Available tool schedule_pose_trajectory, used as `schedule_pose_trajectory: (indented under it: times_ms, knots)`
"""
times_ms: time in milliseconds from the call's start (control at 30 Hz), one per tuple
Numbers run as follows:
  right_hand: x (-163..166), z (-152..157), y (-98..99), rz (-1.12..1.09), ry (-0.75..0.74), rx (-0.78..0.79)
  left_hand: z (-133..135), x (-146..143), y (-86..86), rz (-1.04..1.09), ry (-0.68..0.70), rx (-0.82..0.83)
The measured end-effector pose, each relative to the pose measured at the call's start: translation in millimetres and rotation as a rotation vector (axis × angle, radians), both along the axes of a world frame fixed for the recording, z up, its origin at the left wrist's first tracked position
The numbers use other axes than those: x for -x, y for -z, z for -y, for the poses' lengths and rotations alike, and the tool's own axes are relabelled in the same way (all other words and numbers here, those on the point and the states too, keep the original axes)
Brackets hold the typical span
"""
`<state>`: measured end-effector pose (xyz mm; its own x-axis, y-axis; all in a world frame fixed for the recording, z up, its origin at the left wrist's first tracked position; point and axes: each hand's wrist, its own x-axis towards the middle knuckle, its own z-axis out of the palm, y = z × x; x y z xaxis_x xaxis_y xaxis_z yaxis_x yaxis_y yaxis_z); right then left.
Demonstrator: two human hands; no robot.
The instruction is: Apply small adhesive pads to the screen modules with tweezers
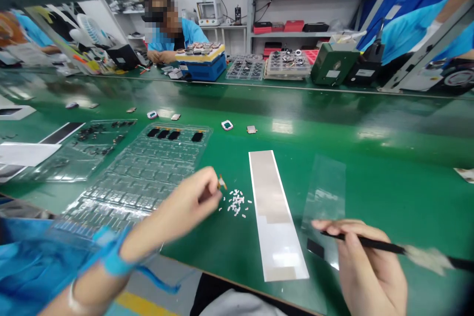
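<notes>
Green bench (218, 252) under us, we pinch a small orange-and-pale part (222, 182) between the fingers of our left hand (194, 197), near a scatter of tiny white pieces (236, 202). Our right hand (366, 256) has its fingers clamped on a slim black tool (381, 245) — above a clear film (326, 187). Between our hands lies a long sheet (268, 192); farther left — a clear tray (148, 177) holding four dark squares (174, 135).

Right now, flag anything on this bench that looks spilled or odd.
Small pale pieces lie scattered loose on the green bench beside the left hand, looking spilled, though perhaps deliberate. In the clear tray, a gap splits one dark part from three others.
</notes>
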<state>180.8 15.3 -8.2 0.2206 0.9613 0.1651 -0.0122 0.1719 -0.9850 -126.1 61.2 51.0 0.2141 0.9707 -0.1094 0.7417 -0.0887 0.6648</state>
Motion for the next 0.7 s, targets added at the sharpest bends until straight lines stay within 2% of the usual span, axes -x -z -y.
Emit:
schedule_pose_trajectory:
  times_ms: [100, 167, 267, 367, 467, 600, 700]
  knots:
    - [13, -2, -13.3, 0.133, -0.27, 0.023, 52, -49, -5.1, 0.215, 0.119, 0.161]
    - [27, -4, -21.6, 0.207, -0.406, 0.073, 69, -70, 1.2, 0.352, 0.17, 0.22]
    - [41, -7, -27.0, 0.222, -0.51, 0.165, 76, -87, 22.0, 0.593, 0.027, 0.206]
    - [44, -9, -25.0, 0.254, -0.521, 0.178, 74, -96, 41.8, 0.769, -0.129, 0.264]
    - [41, -8, -20.0, 0.312, -0.489, 0.129, 73, -98, 51.0, 0.792, -0.138, 0.352]
    - [39, -5, -13.1, 0.443, -0.375, -0.111, 71, -95, 54.5, 0.744, -0.16, 0.307]
    - [41, -3, -9.7, 0.615, -0.36, -0.259, 69, -94, 56.9, 0.719, -0.156, 0.289]
